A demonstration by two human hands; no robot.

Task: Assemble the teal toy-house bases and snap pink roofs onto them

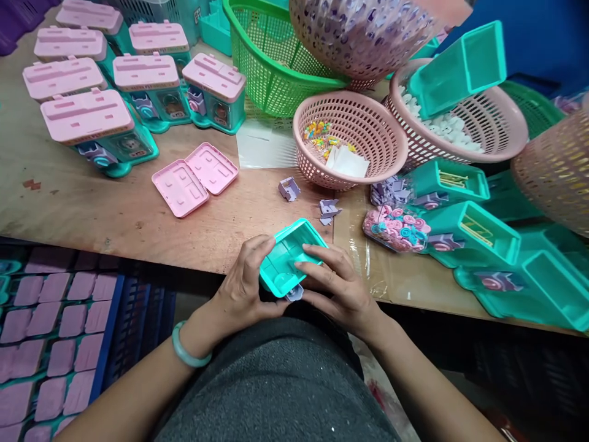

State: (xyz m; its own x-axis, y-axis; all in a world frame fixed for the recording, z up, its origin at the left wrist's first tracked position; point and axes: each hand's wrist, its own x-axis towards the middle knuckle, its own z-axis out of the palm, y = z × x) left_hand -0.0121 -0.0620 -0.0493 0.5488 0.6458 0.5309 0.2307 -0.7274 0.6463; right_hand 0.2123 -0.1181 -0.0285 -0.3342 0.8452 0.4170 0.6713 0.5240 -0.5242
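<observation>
Both hands grip one teal plastic toy housing [289, 259] at the table's near edge, just above my lap. My left hand [243, 287] clasps its left side, with the thumb on the rim. My right hand [338, 287] holds its right side, fingers laid across the open top. A small lilac part [295, 294] sticks out under the housing between the hands. A pale green bangle [186, 352] circles my left wrist. Two loose lilac parts [289, 188] [329, 210] lie on the wooden table [115, 212] just beyond.
Several finished teal toys with pink roofs [87, 116] stand at the back left; a pink double lid [195, 178] lies before them. Pink baskets [350, 136] [460, 116] and a green basket [271, 58] sit behind. Open teal housings [478, 233] and a bag of pink discs [396, 228] crowd the right. Crates of toys [55, 331] fill the floor at left.
</observation>
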